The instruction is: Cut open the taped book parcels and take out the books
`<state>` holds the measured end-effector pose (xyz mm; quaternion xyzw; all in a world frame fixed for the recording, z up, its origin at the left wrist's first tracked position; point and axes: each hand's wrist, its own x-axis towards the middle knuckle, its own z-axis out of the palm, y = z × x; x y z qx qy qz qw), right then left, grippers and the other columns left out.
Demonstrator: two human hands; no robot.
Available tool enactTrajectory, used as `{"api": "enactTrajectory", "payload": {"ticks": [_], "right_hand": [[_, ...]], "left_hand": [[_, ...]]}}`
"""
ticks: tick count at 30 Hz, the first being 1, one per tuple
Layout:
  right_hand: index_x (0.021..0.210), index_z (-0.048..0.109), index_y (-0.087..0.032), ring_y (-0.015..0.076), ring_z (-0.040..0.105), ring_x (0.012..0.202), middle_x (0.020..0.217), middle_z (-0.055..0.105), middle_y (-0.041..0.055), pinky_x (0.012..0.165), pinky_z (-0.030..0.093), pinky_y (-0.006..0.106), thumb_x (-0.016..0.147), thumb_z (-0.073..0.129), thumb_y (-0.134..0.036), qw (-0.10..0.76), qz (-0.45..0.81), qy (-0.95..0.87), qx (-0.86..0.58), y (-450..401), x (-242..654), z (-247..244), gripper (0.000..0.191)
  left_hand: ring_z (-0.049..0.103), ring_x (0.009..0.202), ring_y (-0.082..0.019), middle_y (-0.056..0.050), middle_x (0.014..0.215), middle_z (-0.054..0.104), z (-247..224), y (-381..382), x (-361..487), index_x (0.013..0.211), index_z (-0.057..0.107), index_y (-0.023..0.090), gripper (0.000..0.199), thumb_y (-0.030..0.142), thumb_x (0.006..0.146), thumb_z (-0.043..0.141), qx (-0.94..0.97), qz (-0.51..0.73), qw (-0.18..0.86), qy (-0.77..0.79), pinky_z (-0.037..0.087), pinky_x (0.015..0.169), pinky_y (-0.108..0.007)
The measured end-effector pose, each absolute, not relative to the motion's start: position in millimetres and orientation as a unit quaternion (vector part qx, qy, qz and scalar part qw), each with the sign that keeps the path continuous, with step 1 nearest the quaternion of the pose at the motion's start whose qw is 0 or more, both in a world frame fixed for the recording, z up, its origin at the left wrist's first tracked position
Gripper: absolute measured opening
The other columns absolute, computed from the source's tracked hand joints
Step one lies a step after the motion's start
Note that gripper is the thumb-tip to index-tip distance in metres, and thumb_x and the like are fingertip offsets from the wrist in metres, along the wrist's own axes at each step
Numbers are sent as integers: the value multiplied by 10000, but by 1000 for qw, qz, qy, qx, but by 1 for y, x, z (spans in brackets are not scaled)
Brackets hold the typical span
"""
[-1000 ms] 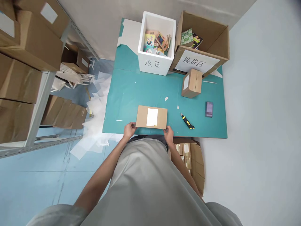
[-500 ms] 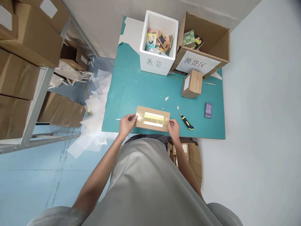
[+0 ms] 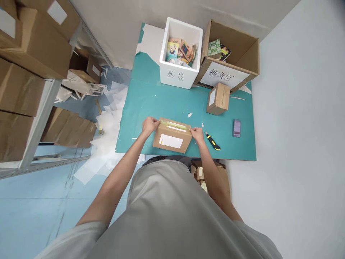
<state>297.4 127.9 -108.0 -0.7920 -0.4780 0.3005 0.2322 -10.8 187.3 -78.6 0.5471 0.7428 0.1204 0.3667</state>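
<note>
Because the box (image 3: 174,133) is held only at its two far corners, just inside the near edge of the counter (image 3: 151,104), a slip is the first worry. The left hand (image 3: 150,125) has its fingers pinched narrow at the far left corner, the right hand (image 3: 197,134) likewise at the far right, by the ends of a shiny strip of tape (image 3: 175,125). The box looks tilted, its label (image 3: 170,141) facing near; whether its underside bears on the counter, I cannot tell. Should one pinch give way, the box could swing and perhaps tip over the near edge. Just right of the right hand lies the knife (image 3: 212,140), tip end toward it; a careless rightward sweep could meet that end, though how much blade is out is too small to tell. Farther right, the phone (image 3: 236,128) seems safer.
</note>
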Motion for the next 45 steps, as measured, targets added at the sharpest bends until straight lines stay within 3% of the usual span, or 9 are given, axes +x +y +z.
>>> {"api": "enactTrajectory", "payload": {"ticks": [7, 11, 13, 17, 21, 27, 34, 38, 45], "right_hand": [[973, 779, -207, 288, 808, 940, 1006, 848, 124, 882, 615, 371, 957, 615, -367, 300, 268, -440, -803, 123, 281, -101, 230], [888, 766, -237, 295, 806, 942, 942, 841, 98, 907, 608, 387, 955, 670, -384, 233, 312, -467, -794, 127, 297, -104, 188], [979, 780, -225, 326, 780, 1091, 1092, 830, 139, 1003, 584, 436, 955, 695, -446, 220, 295, -479, -797, 146, 322, -101, 239], [1493, 583, -123, 452, 389, 1580, 1667, 434, 322, 1193, 432, 600, 842, 822, -566, 237, 144, -429, -860, 220, 398, -88, 823], [1599, 433, -74, 533, 286, 1574, 1683, 304, 393, 1182, 388, 667, 692, 934, -527, 226, 139, -344, -901, 290, 455, -88, 1131], [1531, 542, -88, 474, 465, 1366, 1454, 521, 332, 1112, 462, 607, 666, 896, -433, 265, 107, -362, -887, 321, 412, -119, 996], [1621, 427, -52, 435, 430, 1491, 1602, 453, 351, 1197, 404, 563, 899, 738, -580, 254, 167, -445, -843, 334, 354, -122, 947], [1510, 513, 25, 349, 460, 1508, 1584, 496, 363, 1213, 378, 475, 1058, 455, -422, 218, 203, -423, -856, 271, 402, -120, 638], [1158, 742, -150, 352, 709, 1154, 1211, 714, 208, 1018, 532, 449, 827, 750, -323, 75, 237, -397, -883, 97, 439, -123, 373]], "left_hand": [[785, 989, -315, -128, 1038, 842, -76, 169, -12, 1013, 824, 177, 274, 396, 891, 716, 551, 193, 362, 727, 560, 890, -348], [794, 972, -317, -135, 1029, 836, -97, 160, -18, 951, 755, 195, 273, 436, 830, 715, 532, 151, 401, 730, 585, 883, -362], [798, 976, -317, -147, 1061, 833, -107, 158, -21, 957, 720, 198, 310, 471, 809, 702, 520, 151, 423, 726, 597, 870, -366], [799, 936, -354, -172, 1063, 829, -114, 159, -22, 936, 669, 224, 380, 563, 765, 681, 502, 145, 434, 734, 609, 824, -418], [793, 910, -390, -183, 992, 824, -110, 164, -22, 869, 655, 252, 478, 688, 681, 703, 492, 139, 447, 734, 613, 798, -458], [788, 874, -386, -149, 941, 819, -105, 163, -21, 856, 661, 271, 506, 731, 652, 717, 473, 157, 465, 732, 613, 798, -474], [777, 887, -345, -136, 972, 816, -108, 155, -18, 919, 679, 248, 404, 613, 747, 697, 475, 163, 447, 740, 582, 827, -422], [770, 912, -319, -134, 1009, 816, -112, 148, -16, 988, 698, 225, 371, 554, 821, 665, 485, 181, 442, 733, 567, 839, -389], [764, 939, -292, -134, 1047, 817, -122, 145, -14, 1048, 730, 187, 371, 507, 870, 667, 505, 204, 428, 721, 557, 858, -359]]}}
